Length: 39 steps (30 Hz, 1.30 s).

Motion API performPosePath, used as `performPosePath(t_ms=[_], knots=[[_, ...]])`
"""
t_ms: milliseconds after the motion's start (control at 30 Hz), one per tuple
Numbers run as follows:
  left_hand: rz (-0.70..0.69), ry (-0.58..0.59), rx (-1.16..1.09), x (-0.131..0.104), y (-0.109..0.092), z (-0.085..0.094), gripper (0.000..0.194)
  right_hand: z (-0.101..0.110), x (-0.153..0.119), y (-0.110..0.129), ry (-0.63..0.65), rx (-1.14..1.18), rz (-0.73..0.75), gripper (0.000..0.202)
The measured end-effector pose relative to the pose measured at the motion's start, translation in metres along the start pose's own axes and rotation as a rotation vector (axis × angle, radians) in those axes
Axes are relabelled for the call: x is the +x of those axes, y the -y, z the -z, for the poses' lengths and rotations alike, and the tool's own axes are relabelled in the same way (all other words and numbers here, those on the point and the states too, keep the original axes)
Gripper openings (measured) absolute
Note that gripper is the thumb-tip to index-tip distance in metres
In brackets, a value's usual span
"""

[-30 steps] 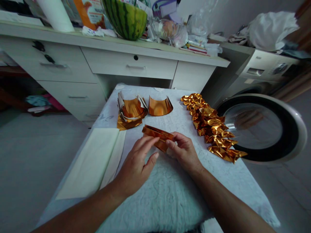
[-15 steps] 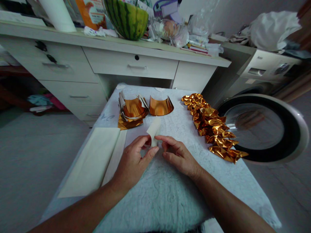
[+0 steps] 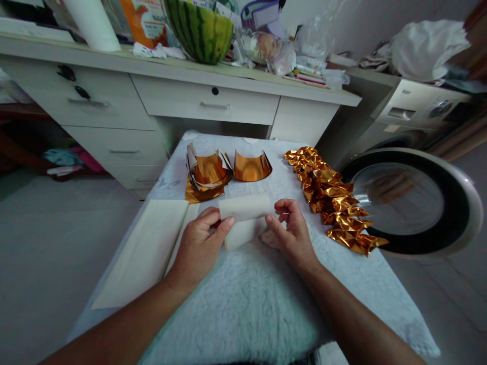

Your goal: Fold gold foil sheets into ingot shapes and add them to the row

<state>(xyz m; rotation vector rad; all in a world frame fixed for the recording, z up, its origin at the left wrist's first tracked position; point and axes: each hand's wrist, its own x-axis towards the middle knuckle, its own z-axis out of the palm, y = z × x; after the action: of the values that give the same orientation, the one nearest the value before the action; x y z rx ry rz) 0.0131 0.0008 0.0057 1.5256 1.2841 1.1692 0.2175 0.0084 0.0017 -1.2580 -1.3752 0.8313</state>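
Observation:
A small cream-white sheet of paper [image 3: 245, 209], curled over on itself, lies across between my hands just above the cloth. My left hand [image 3: 200, 243] pinches its left end between thumb and fingers. At its right end, my right hand [image 3: 292, 233] has the thumb on the paper's edge and the fingers curled behind. Beyond the hands stand a curved stack of copper-gold foil sheets [image 3: 211, 170] with pale backs and a single curved gold foil sheet [image 3: 251, 167]. Long white paper sheets [image 3: 142, 253] lie by my left forearm.
A row of folded, crinkled gold foil pieces [image 3: 329, 195] runs down the table's right side. A light cloth [image 3: 243, 314] covers the table. Behind are a white drawer unit [image 3: 205, 104] with a cut watermelon [image 3: 200, 33], and a washing machine whose round door [image 3: 456, 203] hangs open at right.
The paper has turned from upright and narrow to lying crosswise, spread wider between the hands. My right hand has moved a little right, to the paper's right end.

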Motion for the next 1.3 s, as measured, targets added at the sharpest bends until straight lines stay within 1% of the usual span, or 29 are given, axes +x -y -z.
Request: performPosePath(t_ms=[33, 100, 167, 233, 333, 400, 467, 533, 600, 667, 767, 867, 967, 1067, 1167, 1233, 1300], knots=[[0.038, 0.017, -0.047, -0.001, 0.000, -0.001, 0.024, 0.000, 0.000, 0.000, 0.058, 0.058, -0.038, 0.032], [0.121, 0.048, -0.151, -0.001, 0.000, -0.002, 0.027, 0.000, 0.001, 0.001, 0.184, 0.189, -0.142, 0.027], [0.177, 0.062, -0.241, -0.001, -0.001, -0.004, 0.029, -0.001, 0.001, 0.001, 0.239, 0.273, -0.220, 0.026], [0.188, 0.054, -0.297, 0.000, -0.003, -0.005, 0.028, -0.002, 0.001, 0.001, 0.228, 0.295, -0.241, 0.028], [0.182, 0.019, -0.320, 0.001, -0.007, -0.006, 0.026, -0.003, 0.001, -0.001, 0.222, 0.301, -0.221, 0.026], [0.189, -0.025, -0.318, 0.001, -0.008, -0.007, 0.030, -0.004, 0.001, -0.001, 0.215, 0.316, -0.221, 0.027], [0.190, -0.059, -0.314, 0.000, -0.009, -0.008, 0.035, -0.004, 0.001, 0.000, 0.203, 0.340, -0.231, 0.034], [0.168, -0.064, -0.296, -0.001, -0.008, -0.008, 0.029, -0.005, 0.001, 0.000, 0.206, 0.369, -0.231, 0.037], [0.144, -0.049, -0.247, -0.001, -0.007, -0.007, 0.016, -0.005, 0.001, 0.000, 0.218, 0.381, -0.203, 0.032], [0.137, -0.028, -0.174, -0.001, -0.005, -0.005, 0.010, -0.004, 0.001, 0.000, 0.222, 0.352, -0.158, 0.025], [0.146, -0.017, -0.070, 0.000, -0.004, -0.001, 0.016, -0.001, 0.001, 0.000, 0.217, 0.304, -0.137, 0.021], [0.135, -0.019, -0.017, 0.001, -0.004, 0.000, 0.021, 0.003, 0.001, -0.001, 0.252, 0.311, -0.212, 0.023], [0.144, 0.024, -0.017, 0.001, -0.003, -0.001, 0.023, 0.009, 0.001, -0.001, 0.299, 0.246, -0.259, 0.024], [0.143, 0.065, 0.039, 0.001, -0.003, -0.003, 0.022, 0.015, 0.004, -0.002, 0.336, 0.097, -0.213, 0.021], [0.067, 0.103, 0.132, 0.000, -0.003, -0.005, 0.022, 0.019, 0.005, -0.002, 0.402, -0.059, -0.148, 0.013], [0.013, 0.130, 0.195, -0.002, -0.001, -0.005, 0.025, 0.020, 0.005, -0.003, 0.428, -0.180, -0.088, 0.008], [-0.024, 0.148, 0.259, -0.004, 0.000, -0.005, 0.029, 0.020, 0.005, -0.004, 0.435, -0.271, -0.032, 0.009]])
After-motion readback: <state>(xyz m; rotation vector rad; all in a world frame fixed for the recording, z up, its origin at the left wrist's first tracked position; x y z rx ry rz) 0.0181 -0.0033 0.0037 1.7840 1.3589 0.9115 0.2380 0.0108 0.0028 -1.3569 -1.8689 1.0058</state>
